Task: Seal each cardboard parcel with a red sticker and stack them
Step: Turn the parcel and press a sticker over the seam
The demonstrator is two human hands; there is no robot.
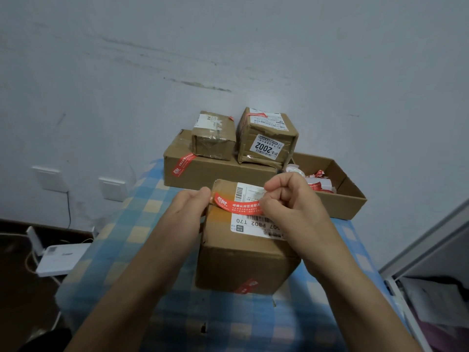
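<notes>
Both hands stretch a long red paper sticker (234, 204) across the top of the brown cardboard parcel (243, 252) on the blue checked tablecloth (121, 235). The left hand (189, 210) pinches one end. The right hand (289, 199), fingers curled, pinches the other.

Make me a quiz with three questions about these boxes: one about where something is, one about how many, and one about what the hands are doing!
1. Where is the open tray?
A. on the floor
B. right of the big box
C. on top of it

2. How many small parcels sit on the big box?
A. one
B. two
C. four

3. What are the hands doing with the sticker?
A. pinching its ends
B. crumpling it
C. nothing

Answers:
1 B, the tray lies just past the big box's right end.
2 B, two stand side by side on it.
3 A, the left hand and right hand each hold an end over the near parcel.
</notes>
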